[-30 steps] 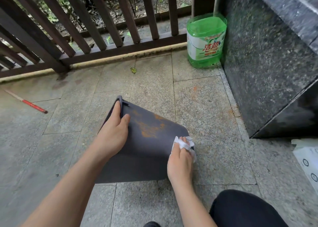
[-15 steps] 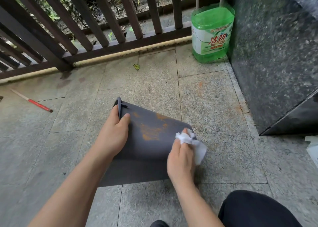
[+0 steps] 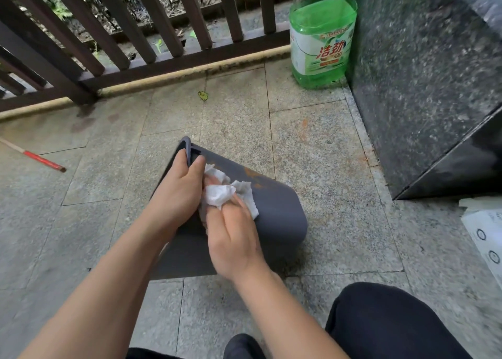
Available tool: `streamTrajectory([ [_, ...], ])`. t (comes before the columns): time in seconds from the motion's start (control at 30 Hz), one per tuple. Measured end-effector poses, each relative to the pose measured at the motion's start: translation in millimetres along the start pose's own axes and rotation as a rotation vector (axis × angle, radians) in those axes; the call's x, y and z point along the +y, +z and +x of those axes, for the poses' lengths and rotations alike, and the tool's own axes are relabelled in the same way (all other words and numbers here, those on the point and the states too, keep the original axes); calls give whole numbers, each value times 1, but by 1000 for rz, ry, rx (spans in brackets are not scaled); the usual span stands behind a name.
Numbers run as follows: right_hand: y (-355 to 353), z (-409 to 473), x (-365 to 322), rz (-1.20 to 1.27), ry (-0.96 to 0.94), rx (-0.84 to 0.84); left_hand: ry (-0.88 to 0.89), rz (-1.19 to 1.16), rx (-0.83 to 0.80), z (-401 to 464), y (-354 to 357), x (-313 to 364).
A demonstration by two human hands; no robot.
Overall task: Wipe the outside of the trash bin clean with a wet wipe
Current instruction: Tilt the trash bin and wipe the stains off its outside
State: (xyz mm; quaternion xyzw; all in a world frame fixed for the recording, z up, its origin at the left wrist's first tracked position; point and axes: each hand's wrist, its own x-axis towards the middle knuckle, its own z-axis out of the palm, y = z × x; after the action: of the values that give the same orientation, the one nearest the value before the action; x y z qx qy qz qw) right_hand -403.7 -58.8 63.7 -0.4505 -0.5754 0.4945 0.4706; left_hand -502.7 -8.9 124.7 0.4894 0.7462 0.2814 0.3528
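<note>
A dark grey trash bin [image 3: 277,217] lies on its side on the stone floor, its rim toward the railing, with orange-brown stains on its upper face. My left hand [image 3: 176,190] grips the bin's rim at the far left corner, thumb on the outer wall. My right hand [image 3: 231,236] holds a crumpled white wet wipe [image 3: 225,192] and presses it onto the bin's upper face, right beside my left thumb. Part of the stains is hidden under the wipe.
A green detergent bottle [image 3: 322,40] stands in the far corner by a dark stone block [image 3: 423,81]. A brown railing [image 3: 135,32] runs along the back. A red-tipped stick [image 3: 40,161] lies at left. White paper [image 3: 486,236] is at right. My dark-trousered knee [image 3: 388,323] is at the bottom.
My right hand has slid the wipe from the bin's right edge leftward and upward across the stained face to my left thumb. My left hand stays on the rim.
</note>
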Motion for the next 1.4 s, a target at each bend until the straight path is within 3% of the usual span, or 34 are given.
streamTrajectory([
  [0.17,-24,15,47,-199,207,56,-82,66,84,9,-16,-8],
  [0.27,-35,18,66,-408,348,200,-105,52,97,9,-21,-12],
  [0.53,-50,21,92,-407,676,271,-2,46,-7,2,-15,-13],
  [0.67,-55,27,91,-425,774,216,8,12,-52,-5,-25,-19],
  [0.73,-48,31,85,-475,690,155,5,-21,-64,-7,-31,-23],
  [0.83,-28,40,66,-480,413,89,41,8,-101,-8,-33,-25],
  [1.0,-3,46,22,-387,108,87,94,23,-98,-15,-22,-16],
  [1.23,33,19,-14,-242,16,-141,90,-43,-122,-15,-30,-20],
  [1.4,39,-13,-18,-290,-46,-105,38,-62,-55,-14,-25,-16],
])
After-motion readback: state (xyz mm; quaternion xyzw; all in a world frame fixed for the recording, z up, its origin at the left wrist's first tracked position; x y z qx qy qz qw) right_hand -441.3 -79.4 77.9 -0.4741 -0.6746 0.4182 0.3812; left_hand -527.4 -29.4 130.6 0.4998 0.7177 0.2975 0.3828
